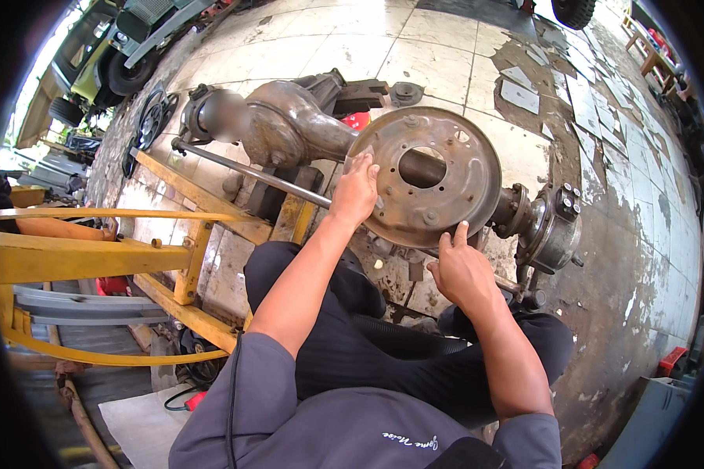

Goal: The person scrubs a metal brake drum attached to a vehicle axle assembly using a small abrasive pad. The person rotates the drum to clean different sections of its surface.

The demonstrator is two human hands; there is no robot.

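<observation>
A round, worn metal brake backing plate (pixel 465 168) with a large centre hole is tilted up in front of me. My left hand (pixel 356 187) grips its left rim, fingers lying on the face. At the lower right rim, my right hand (pixel 463 266) holds the edge with fingertips on it; its other fingers are partly hidden. Behind the plate lies a vehicle axle with a bulbous differential housing (pixel 281 121), its tube seen through the hole. The axle's hub end (pixel 551 227) sticks out on the right. A long steel rod (pixel 250 173) runs along the axle's near side.
A yellow metal frame (pixel 94 258) stands at the left, close to my left arm. Broken tiles (pixel 519 94) lie on the floor at the far right. A vehicle (pixel 125 47) is parked at the far left. At the lower right is a grey-blue box (pixel 653 422).
</observation>
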